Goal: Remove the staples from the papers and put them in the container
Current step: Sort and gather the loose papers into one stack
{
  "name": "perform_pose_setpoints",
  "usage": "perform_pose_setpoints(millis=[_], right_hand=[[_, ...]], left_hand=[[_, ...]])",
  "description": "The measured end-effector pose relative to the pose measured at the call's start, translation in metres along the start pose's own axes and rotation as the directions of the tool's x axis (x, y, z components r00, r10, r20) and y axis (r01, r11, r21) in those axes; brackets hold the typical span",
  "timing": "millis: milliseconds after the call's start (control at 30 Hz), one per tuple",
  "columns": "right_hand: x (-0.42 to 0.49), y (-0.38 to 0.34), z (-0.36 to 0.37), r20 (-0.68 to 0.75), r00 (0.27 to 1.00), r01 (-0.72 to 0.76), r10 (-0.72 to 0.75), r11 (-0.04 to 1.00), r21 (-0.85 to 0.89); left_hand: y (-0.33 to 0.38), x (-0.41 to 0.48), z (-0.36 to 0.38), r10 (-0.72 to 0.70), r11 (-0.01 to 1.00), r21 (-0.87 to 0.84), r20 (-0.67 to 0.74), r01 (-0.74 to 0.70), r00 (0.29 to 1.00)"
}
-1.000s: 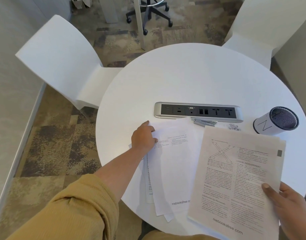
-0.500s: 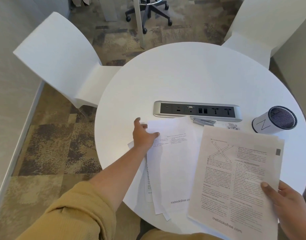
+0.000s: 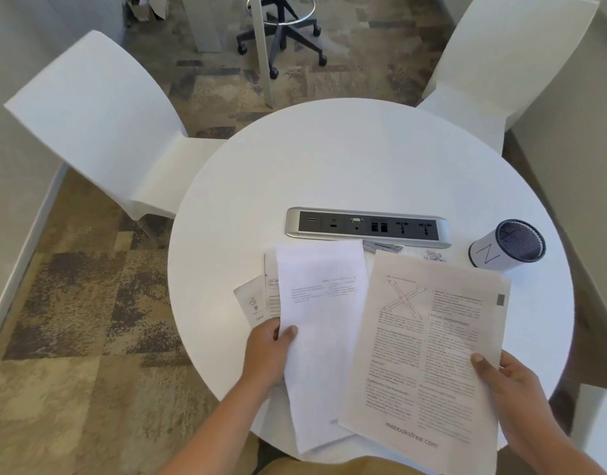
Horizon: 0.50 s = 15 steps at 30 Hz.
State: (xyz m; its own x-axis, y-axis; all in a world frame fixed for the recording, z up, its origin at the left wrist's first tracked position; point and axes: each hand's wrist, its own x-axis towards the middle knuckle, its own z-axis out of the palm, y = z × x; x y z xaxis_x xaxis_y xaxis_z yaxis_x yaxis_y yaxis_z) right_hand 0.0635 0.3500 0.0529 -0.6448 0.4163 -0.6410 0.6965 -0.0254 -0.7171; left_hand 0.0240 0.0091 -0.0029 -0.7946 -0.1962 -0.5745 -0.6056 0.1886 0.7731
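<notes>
The printed white paper bundle with a cross-shaped diagram (image 3: 429,354) sits lifted over the near right part of the round white desk (image 3: 329,159). The right hand (image 3: 514,389) grips it at its lower right corner, thumb on top. Beside it, touching and partly under its left edge, a mostly blank white paper set (image 3: 320,320) overhangs the desk's near edge. The left hand (image 3: 267,354) pinches it along its left side, thumb on the top sheet. More printed sheets (image 3: 257,303) lie flat beneath, toward the left.

Just beyond the bundle's far edge, a small loose heap of pulled staples (image 3: 435,256) lies on the desk, not yet in the white cylindrical container with a dark mesh inside (image 3: 506,246), which stands near the right edge. A small grey metal tool (image 3: 382,247), too small to identify, rests between the papers and the silver power-socket strip (image 3: 367,228) at the desk's middle.

I judge the risks to be these:
- The bundle's far edge is close enough to the loose staples to sweep them across the desk or onto the carpet if it is swung or dropped.
- The overhanging sheets could slide off the near edge once released.
- Shuffling both sets together may mix cleared papers with ones that may yet hold staples.
</notes>
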Motion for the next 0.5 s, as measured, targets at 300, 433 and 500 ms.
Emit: perform_pose_setpoints(millis=[300, 433, 500], right_hand=[[-0.003, -0.016, -0.003, -0.033, 0.998, 0.053, -0.053, 0.998, -0.018], [-0.007, -0.023, -0.001, -0.016, 0.996, 0.085, -0.086, 0.995, -0.041], [-0.009, -0.028, 0.001, -0.003, 0.995, 0.104, -0.105, 0.994, -0.028]], left_hand=[[0.042, 0.009, -0.092, 0.180, 0.979, -0.049, -0.243, -0.198, 0.953], [0.063, 0.000, -0.117, 0.209, 0.962, -0.110, -0.292, -0.250, 0.933], [0.069, -0.005, -0.113, 0.223, 0.958, -0.130, -0.230, -0.257, 0.947]])
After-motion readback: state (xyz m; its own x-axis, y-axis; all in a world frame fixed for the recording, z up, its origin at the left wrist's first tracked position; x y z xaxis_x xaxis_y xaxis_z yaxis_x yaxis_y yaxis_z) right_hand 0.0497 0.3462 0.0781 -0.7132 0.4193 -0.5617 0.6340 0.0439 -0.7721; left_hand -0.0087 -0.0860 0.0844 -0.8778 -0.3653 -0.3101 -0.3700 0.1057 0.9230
